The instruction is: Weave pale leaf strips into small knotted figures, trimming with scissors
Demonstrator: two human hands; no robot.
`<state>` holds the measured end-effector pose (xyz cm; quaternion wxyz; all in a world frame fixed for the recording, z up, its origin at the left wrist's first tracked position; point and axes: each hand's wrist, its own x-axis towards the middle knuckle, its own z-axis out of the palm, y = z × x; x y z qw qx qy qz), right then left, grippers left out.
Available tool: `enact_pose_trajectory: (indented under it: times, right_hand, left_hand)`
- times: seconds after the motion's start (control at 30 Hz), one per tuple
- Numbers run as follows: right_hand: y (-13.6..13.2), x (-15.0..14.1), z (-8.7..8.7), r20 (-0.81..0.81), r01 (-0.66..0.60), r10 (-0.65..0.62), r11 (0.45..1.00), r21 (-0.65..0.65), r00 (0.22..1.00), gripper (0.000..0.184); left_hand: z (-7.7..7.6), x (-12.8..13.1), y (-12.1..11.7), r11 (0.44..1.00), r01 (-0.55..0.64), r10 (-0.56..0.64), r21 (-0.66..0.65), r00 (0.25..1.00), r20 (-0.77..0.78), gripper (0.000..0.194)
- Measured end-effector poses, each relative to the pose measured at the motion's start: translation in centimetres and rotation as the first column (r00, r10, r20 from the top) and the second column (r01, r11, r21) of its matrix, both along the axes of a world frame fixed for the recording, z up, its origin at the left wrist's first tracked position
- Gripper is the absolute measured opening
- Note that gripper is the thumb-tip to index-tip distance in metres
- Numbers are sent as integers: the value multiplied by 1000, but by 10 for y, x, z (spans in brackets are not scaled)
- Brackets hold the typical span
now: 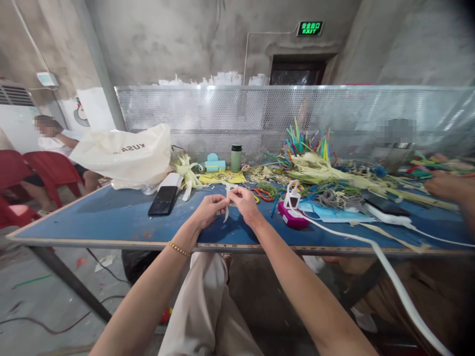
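Note:
Between my two hands, over the front part of the blue table (122,210), is a pale, narrow strip of what looks like corn husk (226,216). My left hand (208,209), with a beaded bracelet on the wrist, is closed and pinches the strip from the left. From the right my right hand (243,201) pinches it too, its fingertips meeting those of the left. One end of the strip sticks up above the fingers and another hangs below. Husk pieces (188,173) lie beyond my hands, near a yellow sheet (222,176).
Left stand a white bag (122,153) and a black phone (163,200). A green bottle (236,158) is at the back. To the right are a husk pile (315,168), colourful pipe cleaners (293,141), a magenta power strip (293,217) with a white cable, and a co-worker's hand (445,184).

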<state>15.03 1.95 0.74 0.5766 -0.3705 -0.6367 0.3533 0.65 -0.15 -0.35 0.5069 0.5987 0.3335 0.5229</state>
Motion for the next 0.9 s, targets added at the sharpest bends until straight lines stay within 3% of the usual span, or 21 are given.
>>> enact_pose_trajectory:
  times: [0.17,0.43,0.67,0.8,0.9]
  right_hand:
    - [2,-1,1,-47,13,-14,1000,-11,999,22]
    - [4,-2,-2,-51,19,-20,1000,-15,999,20]
    - [2,0,-3,22,69,-70,996,60,997,16]
    - [4,1,-1,27,2,-3,999,36,1000,18]
    - [5,1,0,40,-59,59,998,-2,997,26]
  left_hand:
    - [5,0,-2,995,67,-54,-71,982,179,48]
    - [6,1,-6,999,42,-42,10,998,43,35]
    - [1,1,-3,999,22,-22,-25,1000,-9,31]
    - [2,0,-2,997,35,-33,-66,999,38,32]
    - [4,-2,0,996,29,-14,-86,987,161,33]
